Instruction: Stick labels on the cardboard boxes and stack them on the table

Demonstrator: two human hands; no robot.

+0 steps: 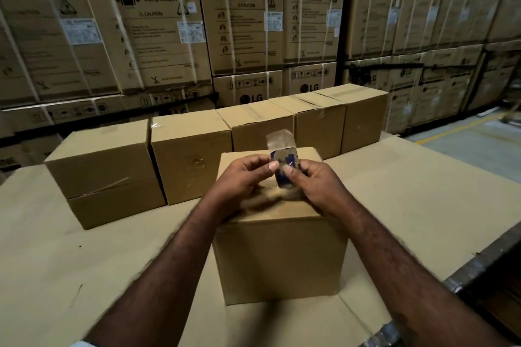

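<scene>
Pinching a small blue-printed label with clear backing [282, 153], the left hand [242, 177] at nine o'clock and the right hand [317, 182] at three hover together; its long axis runs twelve-to-six, directly above the plain brown cardboard box [282, 256] on the table [112, 262].

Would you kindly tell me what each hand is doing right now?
Left hand: pinching the small blue-and-clear label.
Right hand: pinching the same label.

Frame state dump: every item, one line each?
left hand: pinches label's left edge.
right hand: pinches label's right edge.
label: held over near box, not stuck; clear film lifted at top.
near box: closed, upright on table, no label visible.
back boxes: five, closed, taped, one row, unstacked.
washing machine cartons: strapped, stacked behind.
</scene>
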